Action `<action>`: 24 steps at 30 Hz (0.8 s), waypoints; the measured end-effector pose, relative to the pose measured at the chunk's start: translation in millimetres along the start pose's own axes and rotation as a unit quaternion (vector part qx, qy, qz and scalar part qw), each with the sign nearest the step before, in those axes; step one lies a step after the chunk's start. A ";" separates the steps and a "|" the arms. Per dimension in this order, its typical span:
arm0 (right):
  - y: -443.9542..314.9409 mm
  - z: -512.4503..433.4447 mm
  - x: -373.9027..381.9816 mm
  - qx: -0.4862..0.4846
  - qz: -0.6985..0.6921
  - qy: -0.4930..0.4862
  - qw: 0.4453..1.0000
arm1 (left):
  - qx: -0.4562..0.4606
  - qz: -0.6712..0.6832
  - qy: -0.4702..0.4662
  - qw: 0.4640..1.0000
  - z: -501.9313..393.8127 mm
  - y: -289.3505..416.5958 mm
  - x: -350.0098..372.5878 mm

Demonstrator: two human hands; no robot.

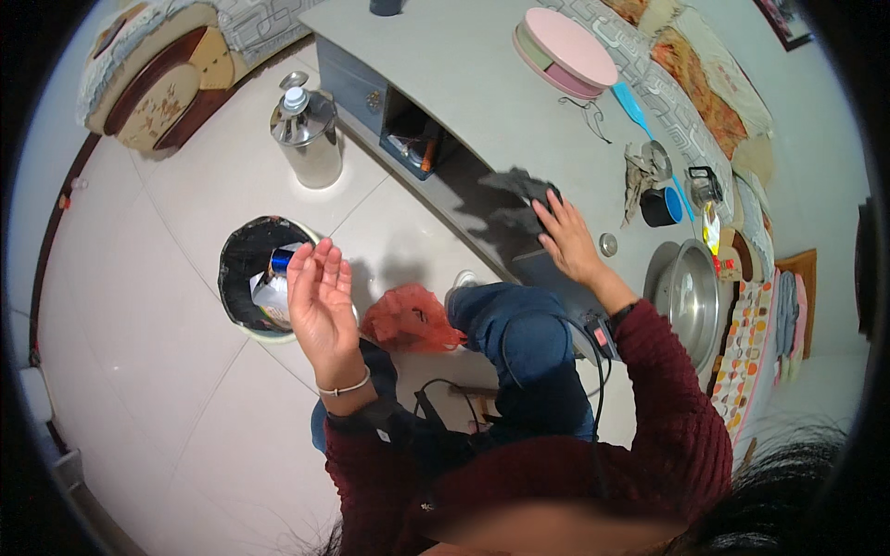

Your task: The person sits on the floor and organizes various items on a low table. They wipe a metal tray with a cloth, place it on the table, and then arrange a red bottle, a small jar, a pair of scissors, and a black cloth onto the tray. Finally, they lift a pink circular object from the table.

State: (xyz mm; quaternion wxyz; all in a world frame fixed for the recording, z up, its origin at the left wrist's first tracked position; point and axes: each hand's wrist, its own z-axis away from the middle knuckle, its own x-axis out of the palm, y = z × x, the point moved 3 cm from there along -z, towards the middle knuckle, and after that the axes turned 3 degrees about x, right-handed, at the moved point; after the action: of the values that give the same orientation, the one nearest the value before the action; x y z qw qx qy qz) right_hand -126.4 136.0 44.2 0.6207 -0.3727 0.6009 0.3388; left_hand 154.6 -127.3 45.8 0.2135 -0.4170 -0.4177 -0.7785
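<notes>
My left hand (323, 306) is raised palm up, its fingers loosely curled and nothing seen in the palm. It hangs in front of a round waste bin (240, 278) with a black liner. Behind my fingertips shows a shiny blue object (281, 261), apparently in the bin with white packaging (268, 292). My right hand (570, 240) has its fingers on a dark grey cloth (525, 187) at the front edge of the grey table (459, 83). Part of the cloth is hidden behind the fingers.
A red plastic bag (410, 316) lies on the tiled floor by my feet. A metal canister (309, 142) stands beside the table. On the table are a pink round box (570, 45), a metal lid (608, 244), a black-and-blue cup (660, 206) and a steel basin (695, 306).
</notes>
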 end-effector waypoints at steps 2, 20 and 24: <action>5.0 19.3 0.3 0.029 -0.001 0.004 1.000 | -0.008 0.017 -0.010 1.000 1.7 2.4 -1.8; 164.1 -136.9 49.8 0.405 0.041 0.077 0.910 | -0.001 0.022 -0.023 0.999 -10.6 7.9 -11.6; 108.5 -77.2 50.0 0.324 0.064 0.108 0.938 | -0.012 0.005 -0.042 0.999 -14.5 -0.9 -8.0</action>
State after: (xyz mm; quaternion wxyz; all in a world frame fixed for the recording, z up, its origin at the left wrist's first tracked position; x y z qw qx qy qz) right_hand -256.4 121.0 -11.8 0.6161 -0.1463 0.7642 0.1221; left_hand 151.6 -138.9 34.3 0.1945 -0.4534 -0.4150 -0.7644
